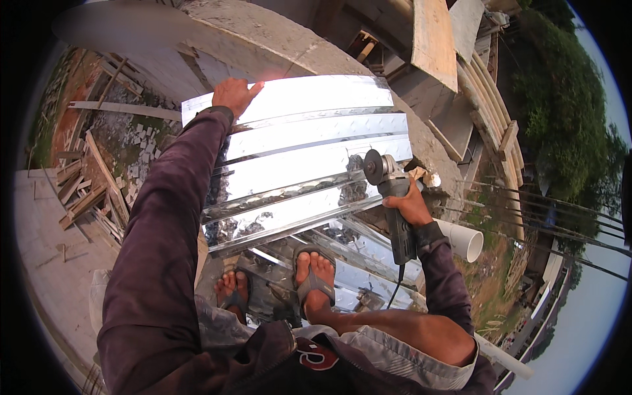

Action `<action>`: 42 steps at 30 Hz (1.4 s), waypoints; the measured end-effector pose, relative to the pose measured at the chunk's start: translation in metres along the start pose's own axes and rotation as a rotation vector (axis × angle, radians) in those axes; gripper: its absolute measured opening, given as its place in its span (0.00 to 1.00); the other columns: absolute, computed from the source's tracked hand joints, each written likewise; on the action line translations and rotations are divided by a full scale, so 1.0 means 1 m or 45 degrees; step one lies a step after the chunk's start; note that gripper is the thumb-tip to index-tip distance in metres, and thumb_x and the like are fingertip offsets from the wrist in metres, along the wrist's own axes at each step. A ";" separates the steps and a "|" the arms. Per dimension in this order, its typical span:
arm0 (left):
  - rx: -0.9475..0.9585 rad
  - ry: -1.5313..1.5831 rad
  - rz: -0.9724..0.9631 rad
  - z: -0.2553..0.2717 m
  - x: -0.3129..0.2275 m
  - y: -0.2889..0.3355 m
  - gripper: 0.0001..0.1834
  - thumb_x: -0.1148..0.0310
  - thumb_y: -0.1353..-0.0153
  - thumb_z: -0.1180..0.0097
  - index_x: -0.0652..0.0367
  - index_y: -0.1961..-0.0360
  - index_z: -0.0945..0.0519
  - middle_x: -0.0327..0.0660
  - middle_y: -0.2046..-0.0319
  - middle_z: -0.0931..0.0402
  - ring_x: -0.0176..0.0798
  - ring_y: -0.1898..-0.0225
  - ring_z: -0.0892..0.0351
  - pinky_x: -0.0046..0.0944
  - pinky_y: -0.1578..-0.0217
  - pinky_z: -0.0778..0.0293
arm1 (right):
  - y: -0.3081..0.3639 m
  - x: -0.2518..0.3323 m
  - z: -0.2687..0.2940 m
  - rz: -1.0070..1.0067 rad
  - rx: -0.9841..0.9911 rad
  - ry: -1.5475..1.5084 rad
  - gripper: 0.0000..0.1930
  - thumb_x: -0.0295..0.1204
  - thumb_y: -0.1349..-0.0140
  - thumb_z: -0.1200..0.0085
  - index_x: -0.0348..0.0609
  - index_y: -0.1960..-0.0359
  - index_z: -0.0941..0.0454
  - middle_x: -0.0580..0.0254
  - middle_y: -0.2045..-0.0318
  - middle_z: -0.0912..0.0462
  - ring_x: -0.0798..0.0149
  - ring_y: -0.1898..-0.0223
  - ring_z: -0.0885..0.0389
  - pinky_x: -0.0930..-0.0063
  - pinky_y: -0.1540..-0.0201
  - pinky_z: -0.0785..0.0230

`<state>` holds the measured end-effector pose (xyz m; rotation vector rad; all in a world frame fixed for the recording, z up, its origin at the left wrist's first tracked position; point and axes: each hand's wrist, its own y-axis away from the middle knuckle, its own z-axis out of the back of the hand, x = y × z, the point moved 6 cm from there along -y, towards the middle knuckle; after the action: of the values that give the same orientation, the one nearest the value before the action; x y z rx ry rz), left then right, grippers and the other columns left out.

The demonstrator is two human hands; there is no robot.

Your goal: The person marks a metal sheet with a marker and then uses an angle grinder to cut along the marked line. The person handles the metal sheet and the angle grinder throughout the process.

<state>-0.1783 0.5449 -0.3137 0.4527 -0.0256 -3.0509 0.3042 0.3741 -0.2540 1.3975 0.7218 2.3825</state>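
Note:
A shiny ribbed metal sheet [296,155] lies across in front of me, its bright surface catching the sun. At its far left corner, my left hand [235,97] is closed over the edge with the thumb laid along the top; the fingertips are partly hidden. My right hand [409,205] grips an angle grinder [399,234] at the sheet's right end. Its round disc [374,166] faces left, over or beside the sheet's right part; contact cannot be made out. A black cord [395,287] hangs from the tool's lower end.
My sandalled feet [315,280] stand on more metal sheets [359,280] below. A white pipe [464,241] sticks out at the right. A rough concrete ledge [263,29] runs behind the sheet. Scrap timber [82,191] lies low on the left; cables [559,220] cross at right.

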 end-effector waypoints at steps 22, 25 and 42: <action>-0.044 -0.050 -0.014 -0.004 0.004 -0.001 0.41 0.35 0.29 0.59 0.65 0.72 0.13 0.55 0.74 0.18 0.55 0.67 0.18 0.55 0.61 0.25 | 0.002 0.012 -0.008 -0.048 0.005 0.013 0.39 0.23 0.56 0.31 0.33 0.40 0.38 0.56 0.56 0.22 0.62 0.57 0.21 0.68 0.53 0.24; 0.098 -0.030 0.045 0.006 -0.008 0.001 0.34 0.41 0.29 0.53 0.66 0.63 0.12 0.57 0.65 0.15 0.58 0.61 0.16 0.55 0.55 0.23 | 0.003 0.010 -0.006 -0.045 -0.003 -0.005 0.39 0.23 0.56 0.31 0.34 0.40 0.38 0.56 0.56 0.22 0.62 0.57 0.21 0.68 0.53 0.24; -0.040 -0.080 0.006 0.004 -0.002 0.001 0.38 0.36 0.29 0.56 0.64 0.69 0.13 0.54 0.72 0.16 0.54 0.65 0.16 0.53 0.60 0.23 | -0.004 0.011 -0.008 -0.014 -0.020 0.040 0.39 0.23 0.57 0.30 0.33 0.41 0.36 0.56 0.56 0.22 0.62 0.57 0.20 0.68 0.53 0.24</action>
<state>-0.1776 0.5438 -0.3095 0.3538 0.0182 -3.0552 0.2919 0.3810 -0.2513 1.3492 0.7154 2.4021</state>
